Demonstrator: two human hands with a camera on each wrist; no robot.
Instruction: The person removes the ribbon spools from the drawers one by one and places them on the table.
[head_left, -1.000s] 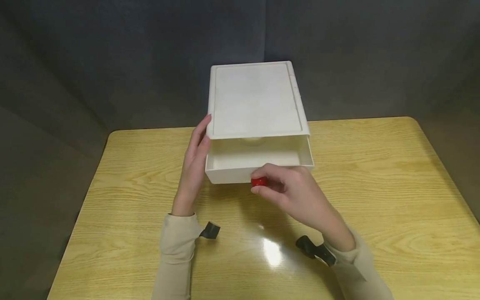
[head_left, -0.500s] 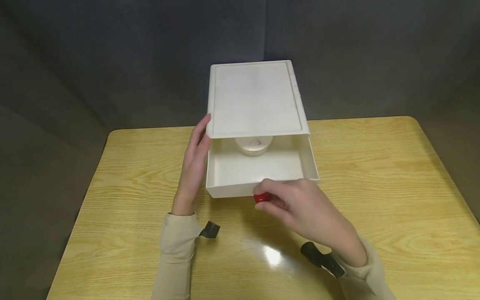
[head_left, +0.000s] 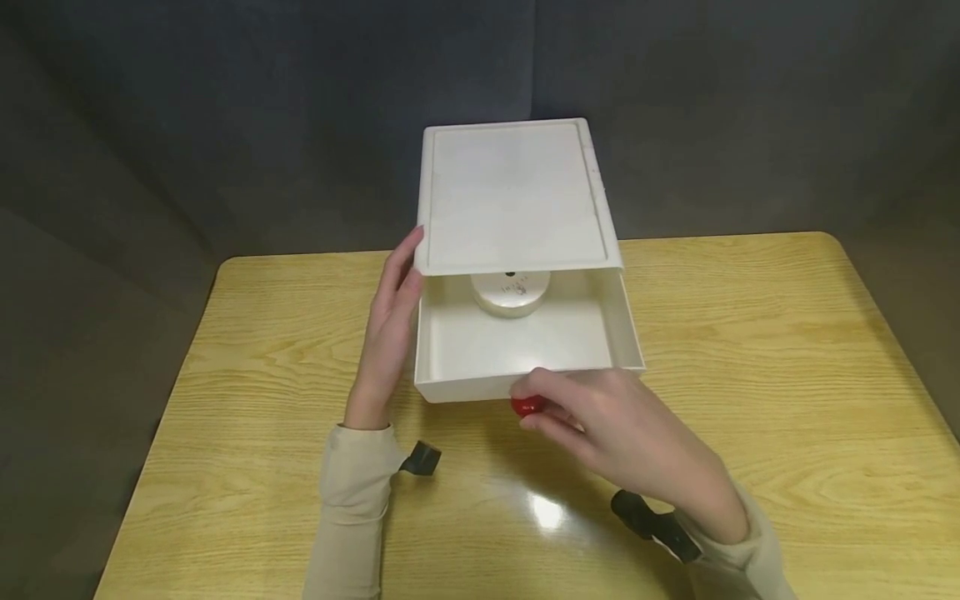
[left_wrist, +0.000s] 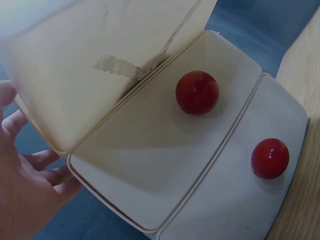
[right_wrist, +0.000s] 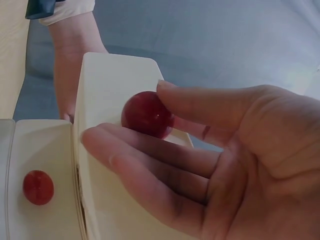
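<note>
A white drawer cabinet (head_left: 517,196) stands at the back of the table, its top drawer (head_left: 461,390) pulled out. My right hand (head_left: 611,425) pinches that drawer's red round knob (head_left: 527,406) between thumb and fingers; the right wrist view shows the same knob (right_wrist: 142,115) close up. Against the cabinet's left side rests my left hand (head_left: 388,325), its fingers extended along the wall. Inside the drawer lies a round white object (head_left: 512,293) with dark marks on top, its rear part hidden under the cabinet top.
In the left wrist view, two lower drawers stay closed, each with a red knob, the upper knob (left_wrist: 197,93) and the lower knob (left_wrist: 270,158). The wooden table (head_left: 247,417) extends to both sides. A dark curtain (head_left: 300,125) hangs behind the cabinet.
The top drawer has slid out toward me, with my right hand drawing back on its knob. More of the round white object has come into view. My left hand has stayed in place.
</note>
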